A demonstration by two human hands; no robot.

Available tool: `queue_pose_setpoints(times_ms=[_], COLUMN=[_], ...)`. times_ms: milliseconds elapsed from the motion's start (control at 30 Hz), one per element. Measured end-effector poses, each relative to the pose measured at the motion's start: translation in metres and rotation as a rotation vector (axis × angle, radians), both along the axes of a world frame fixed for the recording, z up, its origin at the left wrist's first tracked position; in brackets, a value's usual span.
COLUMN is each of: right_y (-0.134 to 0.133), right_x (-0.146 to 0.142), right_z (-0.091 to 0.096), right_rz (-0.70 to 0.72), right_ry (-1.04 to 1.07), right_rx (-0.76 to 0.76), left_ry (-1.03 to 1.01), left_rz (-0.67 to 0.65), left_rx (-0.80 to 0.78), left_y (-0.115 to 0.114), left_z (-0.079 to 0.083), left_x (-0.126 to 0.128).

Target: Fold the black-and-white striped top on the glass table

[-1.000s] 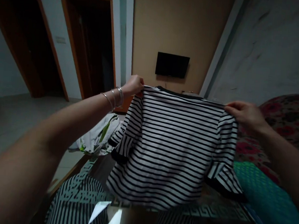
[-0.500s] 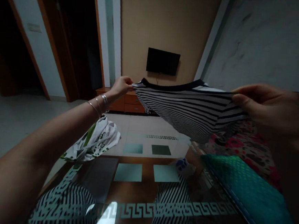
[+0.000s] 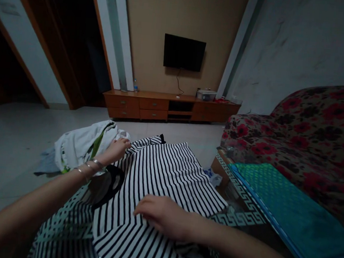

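Note:
A black-and-white striped shirt (image 3: 162,172) lies spread over the glass table (image 3: 230,219), its dark neckline (image 3: 115,184) toward the left. My left hand (image 3: 116,150) rests at the shirt's far left shoulder, fingers stretched out, with bracelets on the wrist. On the near part of the shirt lies my right hand (image 3: 165,214), its fingers loosely extended and slightly bent over the stripes. Just beyond my left hand is a heap of white and green cloth (image 3: 81,143).
A folded teal quilted item (image 3: 290,210) lies at the table's right side. Behind it stands a flowered sofa (image 3: 318,116). A low wooden cabinet (image 3: 153,103) runs along the far wall under a television (image 3: 184,52). A crumpled plastic bag (image 3: 214,177) shows beside the shirt.
The shirt, stretched in the air between both hands before, now lies on the table, turned with its neckline to the left. Both hands have come down and let go of its shoulders.

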State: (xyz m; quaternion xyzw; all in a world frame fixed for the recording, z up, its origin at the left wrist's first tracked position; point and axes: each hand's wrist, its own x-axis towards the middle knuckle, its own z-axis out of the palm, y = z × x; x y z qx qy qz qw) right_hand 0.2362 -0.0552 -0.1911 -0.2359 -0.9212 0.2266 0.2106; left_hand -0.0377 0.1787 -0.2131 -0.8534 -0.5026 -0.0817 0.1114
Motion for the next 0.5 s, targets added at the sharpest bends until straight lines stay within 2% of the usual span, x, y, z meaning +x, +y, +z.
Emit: queue_pose_setpoints(times_ms=[67,100,167,233,267,367,433,500], right_y=[0.011,0.015,0.014,0.002,-0.008,-0.044,-0.067,-0.083], right_x=[0.041,0.065,0.112,0.151,0.165,0.187,0.19,0.191], right_z=[-0.004,-0.009,-0.024,-0.045,-0.057,-0.09,-0.103,-0.107], right_rz=[-0.252,-0.42,-0.731,-0.93,-0.991,-1.037,-1.067,-1.111], right_ry=[-0.005,-0.021,-0.097,-0.192,-0.218,-0.209,-0.169,-0.136], right_rx=[-0.001,-0.005,-0.011,-0.005,0.002,0.029,0.043,0.019], left_ry=[0.005,0.004,-0.004,-0.019,-0.027,-0.036,-0.037,-0.029], left_rz=[0.01,0.021,0.075,0.125,0.139,0.148,0.138,0.128], left_rx=[-0.016,-0.038,-0.076,-0.132,-0.155,-0.161,-0.137,-0.134], left_y=[-0.031,-0.046,-0.072,-0.088,-0.092,-0.089,-0.083,-0.077], left_z=[-0.014,-0.023,-0.041,-0.059,-0.067,-0.082,-0.085,-0.081], left_x=[0.015,0.022,0.029,0.029,0.028,0.023,0.022,0.025])
